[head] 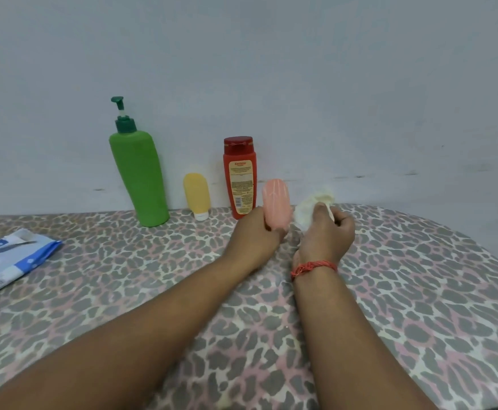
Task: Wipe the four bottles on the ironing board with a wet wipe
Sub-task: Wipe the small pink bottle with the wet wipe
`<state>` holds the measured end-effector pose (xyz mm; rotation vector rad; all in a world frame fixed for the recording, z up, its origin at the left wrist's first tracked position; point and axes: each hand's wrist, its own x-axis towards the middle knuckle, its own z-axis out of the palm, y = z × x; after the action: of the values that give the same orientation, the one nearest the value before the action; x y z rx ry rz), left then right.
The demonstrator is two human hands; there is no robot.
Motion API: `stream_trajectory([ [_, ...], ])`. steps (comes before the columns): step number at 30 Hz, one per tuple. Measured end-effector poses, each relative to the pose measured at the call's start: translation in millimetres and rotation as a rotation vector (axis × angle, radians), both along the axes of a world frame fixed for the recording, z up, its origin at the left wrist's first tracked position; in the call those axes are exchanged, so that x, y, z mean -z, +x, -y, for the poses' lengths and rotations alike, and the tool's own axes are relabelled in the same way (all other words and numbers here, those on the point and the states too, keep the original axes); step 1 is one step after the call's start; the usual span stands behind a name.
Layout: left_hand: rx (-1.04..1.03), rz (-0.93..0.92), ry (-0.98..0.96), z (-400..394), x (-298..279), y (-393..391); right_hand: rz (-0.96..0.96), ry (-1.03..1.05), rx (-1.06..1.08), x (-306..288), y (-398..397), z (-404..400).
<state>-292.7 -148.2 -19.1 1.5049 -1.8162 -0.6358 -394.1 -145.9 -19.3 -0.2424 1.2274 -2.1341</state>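
Note:
My left hand point(255, 232) grips the lower end of a small pink bottle point(276, 202) and holds it up, tilted a little, above the ironing board point(419, 306). Just to its right my right hand point(329, 232) pinches a crumpled white wet wipe point(310, 208) beside the bottle. Along the wall stand a tall green pump bottle point(140, 179), a small yellow bottle point(197, 196) on its white cap, and a red bottle point(239, 176) with a dark red cap.
A blue and white pack of wet wipes point(8, 261) lies at the board's left edge. The board has a leopard-print cover and curves away at the right. A pale wall point(330, 84) rises right behind the bottles.

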Motion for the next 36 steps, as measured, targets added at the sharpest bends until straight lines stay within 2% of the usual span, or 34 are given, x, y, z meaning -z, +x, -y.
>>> stream_trajectory([
  [4,0.019,0.08,0.087,-55.0,-4.5,74.7,-0.378,-0.02,-0.217,-8.3,18.3,-9.9],
  [8,0.004,0.153,0.046,-78.0,-6.7,129.1,-0.834,-0.112,-0.425,-13.1,40.9,-24.7],
  [14,-0.022,0.083,-0.019,-83.2,10.9,149.7,-1.158,-0.17,-0.568,-8.3,64.7,-38.4],
  [24,0.01,0.084,-0.093,-76.2,19.3,153.2,-1.597,-0.335,-0.461,-5.1,80.5,-37.0],
  [30,-0.001,0.1,-0.11,-76.0,20.6,152.0,-1.704,-0.31,-0.416,-2.7,85.0,-39.1],
  [34,0.024,0.137,-0.13,-75.9,20.5,151.0,-1.628,-0.313,-0.284,-7.1,88.4,-34.5],
  [36,0.027,0.133,-0.126,-75.8,20.1,150.9,-1.65,-0.316,-0.291,-6.8,90.7,-32.9],
])
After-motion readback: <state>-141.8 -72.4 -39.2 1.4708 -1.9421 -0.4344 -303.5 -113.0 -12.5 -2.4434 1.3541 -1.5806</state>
